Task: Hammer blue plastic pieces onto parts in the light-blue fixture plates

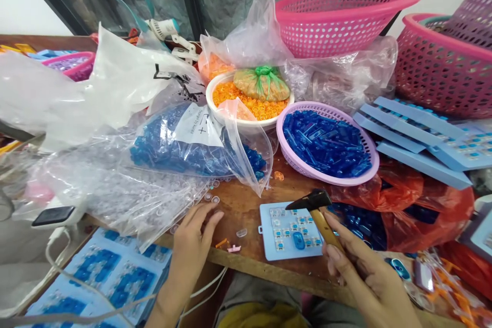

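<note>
A hammer point(323, 223) with a black head and a wooden handle is held in my right hand point(359, 261), fingers wrapped round the handle. Its head hangs over the top of a light blue plate point(271, 251), which carries rows of small blue-and-clear pieces and one larger blue oval piece point(298, 240). To the left, my left hand point(194, 228) has its fingers apart, with nothing visible in them. The fingertips are close to loose clear rings point(216, 200) beside a bag of clear parts point(142, 195). A clear oval piece point(241, 233) lies between hand and plate.
Behind the plate stand a lilac basket point(282, 148) of blue pieces and a white bowl point(210, 93) of orange pieces. A bag of blue parts point(172, 148) lies left of them. Filled blue trays point(92, 271) sit at lower left; stacked blue plates point(423, 159) lean at right.
</note>
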`<state>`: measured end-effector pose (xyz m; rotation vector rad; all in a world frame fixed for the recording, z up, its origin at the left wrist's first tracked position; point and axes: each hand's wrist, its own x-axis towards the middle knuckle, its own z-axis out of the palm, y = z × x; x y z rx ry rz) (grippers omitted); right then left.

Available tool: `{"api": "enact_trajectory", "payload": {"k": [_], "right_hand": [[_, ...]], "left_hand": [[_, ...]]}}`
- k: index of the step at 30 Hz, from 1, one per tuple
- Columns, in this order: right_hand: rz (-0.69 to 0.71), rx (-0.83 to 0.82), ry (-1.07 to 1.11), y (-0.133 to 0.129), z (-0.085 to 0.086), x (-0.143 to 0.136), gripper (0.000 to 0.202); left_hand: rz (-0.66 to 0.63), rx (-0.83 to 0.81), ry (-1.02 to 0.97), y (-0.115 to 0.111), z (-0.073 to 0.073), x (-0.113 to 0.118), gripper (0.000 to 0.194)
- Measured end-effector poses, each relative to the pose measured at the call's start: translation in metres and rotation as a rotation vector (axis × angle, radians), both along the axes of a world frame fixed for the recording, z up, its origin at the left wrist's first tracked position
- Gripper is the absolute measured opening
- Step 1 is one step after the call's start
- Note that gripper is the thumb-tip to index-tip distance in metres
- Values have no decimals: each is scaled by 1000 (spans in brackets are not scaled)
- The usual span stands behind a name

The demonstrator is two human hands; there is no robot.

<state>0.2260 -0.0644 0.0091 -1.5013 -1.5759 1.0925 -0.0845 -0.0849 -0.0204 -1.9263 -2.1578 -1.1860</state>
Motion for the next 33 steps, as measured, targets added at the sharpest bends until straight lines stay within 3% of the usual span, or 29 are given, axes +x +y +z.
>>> {"api": "enact_trajectory", "payload": {"k": [5, 7, 12, 16, 19, 22, 25, 29, 33], "right_hand": [[44, -99, 88, 4, -9, 5, 57], [-39, -115, 109, 3, -7, 2, 56], [-99, -55, 124, -5, 1, -8, 46], [-36, 179, -119, -6, 2, 0, 41], [94, 463, -337, -9, 4, 9, 49], [165, 621, -468, -17, 4, 14, 57], [201, 655, -533, -24, 1, 15, 65], [380, 647, -474, -24, -4, 11, 67], [282, 661, -498, -25, -2, 9, 71]], "left_hand": [[-8, -23, 45, -7, 0, 2, 21], [-23, -17, 34, -4, 7, 12, 16], [-236, 14, -28, 4, 27, 66, 7], [-312, -11, -42, 9, 25, 98, 10], [-283, -47, -25, 10, 20, 102, 13], [-294, -85, -25, 9, 20, 100, 14], [-308, -93, -49, 10, 22, 98, 15], [-308, -113, -115, 12, 21, 97, 14], [-297, -115, -186, 15, 16, 97, 15]]}}
